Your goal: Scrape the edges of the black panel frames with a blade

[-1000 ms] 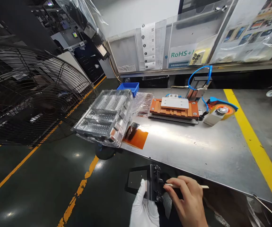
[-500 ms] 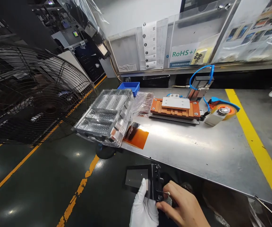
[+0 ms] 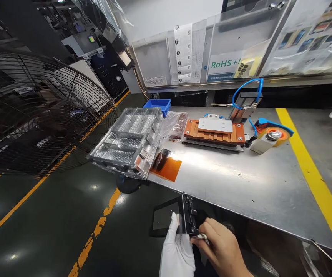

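In a white glove, my left hand (image 3: pixel 177 252) is closed on a flat black rectangular part (image 3: pixel 166 217) with a dark grey panel on its face, the thumb lying over that panel. Along the part's right edge runs a black strip (image 3: pixel 191 215) with small raised fittings. My bare right hand (image 3: pixel 222 246) pinches a small slim pale tool (image 3: pixel 203 236), its tip against the lower end of this strip; its exact kind is hard to make out. Both hands are below the front edge of the metal bench.
Stacked clear plastic trays (image 3: pixel 125 138) overhang the left of the metal bench (image 3: pixel 241 177), beside an orange film sheet (image 3: pixel 173 169). Behind are a blue bin (image 3: pixel 157 104), an orange pneumatic fixture (image 3: pixel 214 132) and a tape dispenser (image 3: pixel 269 136). A large caged fan (image 3: pixel 45 115) stands left.
The black part has tilted and risen slightly at its right edge. My right hand has shifted a little, and more of the pale tool shows between its fingers. Both hands keep their grips.
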`<state>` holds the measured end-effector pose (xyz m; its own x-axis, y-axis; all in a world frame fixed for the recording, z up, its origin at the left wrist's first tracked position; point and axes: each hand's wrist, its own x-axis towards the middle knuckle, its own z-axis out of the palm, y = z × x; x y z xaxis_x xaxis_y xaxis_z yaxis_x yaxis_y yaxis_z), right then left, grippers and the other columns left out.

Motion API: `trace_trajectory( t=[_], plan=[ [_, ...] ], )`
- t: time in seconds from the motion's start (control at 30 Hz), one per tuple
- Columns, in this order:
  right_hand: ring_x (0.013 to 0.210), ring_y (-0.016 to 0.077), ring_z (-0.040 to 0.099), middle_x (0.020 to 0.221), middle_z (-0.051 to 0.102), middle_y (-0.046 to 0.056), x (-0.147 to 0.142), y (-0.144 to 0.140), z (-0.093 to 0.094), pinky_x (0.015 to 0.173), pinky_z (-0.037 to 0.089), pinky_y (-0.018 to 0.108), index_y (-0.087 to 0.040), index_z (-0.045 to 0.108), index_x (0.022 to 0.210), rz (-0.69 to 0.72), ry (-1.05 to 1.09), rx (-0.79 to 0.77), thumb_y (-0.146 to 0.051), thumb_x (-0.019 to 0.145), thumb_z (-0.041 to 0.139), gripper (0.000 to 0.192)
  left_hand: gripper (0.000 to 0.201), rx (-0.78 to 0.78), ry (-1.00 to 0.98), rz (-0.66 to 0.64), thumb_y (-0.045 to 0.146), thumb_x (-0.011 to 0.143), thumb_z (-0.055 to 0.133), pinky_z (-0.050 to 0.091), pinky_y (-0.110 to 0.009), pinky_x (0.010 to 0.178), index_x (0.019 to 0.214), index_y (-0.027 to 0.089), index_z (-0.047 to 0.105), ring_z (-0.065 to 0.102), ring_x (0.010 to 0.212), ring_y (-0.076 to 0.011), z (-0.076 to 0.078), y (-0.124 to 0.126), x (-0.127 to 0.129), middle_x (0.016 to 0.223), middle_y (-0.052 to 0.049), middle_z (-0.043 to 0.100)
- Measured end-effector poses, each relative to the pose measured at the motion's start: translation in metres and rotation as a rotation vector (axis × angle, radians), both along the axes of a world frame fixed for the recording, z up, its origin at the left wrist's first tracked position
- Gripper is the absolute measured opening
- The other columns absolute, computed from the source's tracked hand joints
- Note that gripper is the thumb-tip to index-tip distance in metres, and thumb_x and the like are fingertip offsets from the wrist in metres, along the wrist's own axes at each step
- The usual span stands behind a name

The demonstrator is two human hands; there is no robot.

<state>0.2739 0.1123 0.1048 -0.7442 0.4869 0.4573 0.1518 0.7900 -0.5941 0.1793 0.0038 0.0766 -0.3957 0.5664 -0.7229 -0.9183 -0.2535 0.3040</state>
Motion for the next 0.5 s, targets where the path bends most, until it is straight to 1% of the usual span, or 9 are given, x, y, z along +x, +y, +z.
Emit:
trace_trajectory(
  t=[0.07,0.13,0.2,0.23,0.27,0.33,0.37,0.43,0.5],
  plan=[
    [0.066,0.0085,0.053,0.074,0.053,0.0,0.008,0.001,-0.004,0.06,0.041,0.018,-0.019,0.049,0.09,0.064,-0.039,-0.26,-0.03,0.1,0.043,0.016,0.025,-0.003,0.001,-0.003,0.025,0.092,0.057,0.05,-0.022,0.097,0.111,0.017,0.071,0.062,0.111,-0.0152,0.002,0.0,0.002,0.123,-0.006,0.064],
    [0.082,0.0073,0.059,0.091,0.059,0.001,0.016,0.004,-0.008,0.073,0.046,0.015,-0.021,0.051,0.106,0.048,-0.11,-0.516,-0.029,0.103,0.034,0.019,0.027,-0.049,0.089,0.04,0.014,0.086,0.063,0.045,-0.018,0.102,0.11,0.019,0.072,0.061,0.114,-0.0134,0.007,-0.004,0.004,0.123,-0.003,0.064],
    [0.089,0.0083,0.059,0.098,0.06,0.002,0.021,0.011,-0.009,0.08,0.046,0.015,-0.022,0.052,0.111,0.014,-0.166,-0.663,-0.032,0.104,0.029,0.026,0.04,-0.094,0.182,0.074,-0.001,0.074,0.067,0.041,-0.012,0.104,0.108,0.019,0.073,0.06,0.115,-0.0112,0.014,-0.009,0.004,0.121,-0.001,0.065],
    [0.088,0.0092,0.059,0.097,0.06,0.003,0.021,0.014,-0.008,0.08,0.046,0.016,-0.022,0.054,0.108,0.015,-0.183,-0.696,-0.035,0.104,0.028,0.03,0.044,-0.093,0.183,0.06,-0.005,0.071,0.067,0.04,-0.012,0.105,0.107,0.019,0.072,0.059,0.116,-0.0114,0.019,-0.01,0.004,0.122,-0.001,0.065],
    [0.086,0.0098,0.059,0.095,0.06,0.003,0.02,0.018,-0.006,0.079,0.046,0.017,-0.021,0.055,0.105,0.03,-0.196,-0.711,-0.039,0.104,0.028,0.033,0.042,-0.078,0.148,0.029,-0.004,0.072,0.067,0.041,-0.013,0.105,0.108,0.018,0.072,0.059,0.116,-0.0124,0.024,-0.011,0.002,0.123,-0.002,0.064],
    [0.083,0.0113,0.059,0.092,0.061,0.004,0.015,0.024,0.001,0.075,0.046,0.02,-0.02,0.058,0.099,0.041,-0.214,-0.692,-0.046,0.101,0.033,0.036,0.028,-0.042,0.033,-0.054,0.01,0.082,0.065,0.045,-0.018,0.103,0.11,0.015,0.071,0.059,0.118,-0.0158,0.036,-0.008,-0.002,0.124,-0.006,0.063],
    [0.078,0.0117,0.059,0.089,0.061,0.005,0.012,0.026,0.004,0.07,0.047,0.021,-0.019,0.058,0.098,0.021,-0.216,-0.68,-0.05,0.099,0.036,0.038,0.026,-0.029,-0.02,-0.095,0.019,0.088,0.062,0.047,-0.02,0.101,0.112,0.012,0.07,0.058,0.118,-0.0173,0.042,-0.006,-0.004,0.125,-0.009,0.063],
    [0.064,0.0117,0.054,0.075,0.054,0.003,0.005,0.03,0.01,0.06,0.045,0.022,-0.016,0.056,0.098,-0.045,-0.213,-0.689,-0.057,0.093,0.044,0.042,0.032,0.001,-0.08,-0.158,0.028,0.094,0.055,0.048,-0.023,0.1,0.114,0.007,0.069,0.058,0.12,-0.019,0.052,0.0,-0.008,0.124,-0.012,0.063],
    [0.057,0.0115,0.047,0.066,0.045,0.0,0.001,0.034,0.011,0.054,0.043,0.023,-0.015,0.052,0.098,-0.101,-0.198,-0.722,-0.062,0.088,0.05,0.048,0.032,0.048,-0.128,-0.21,0.027,0.095,0.053,0.048,-0.025,0.101,0.114,0.006,0.069,0.058,0.12,-0.0194,0.06,0.004,-0.01,0.121,-0.013,0.064]
  ],
)
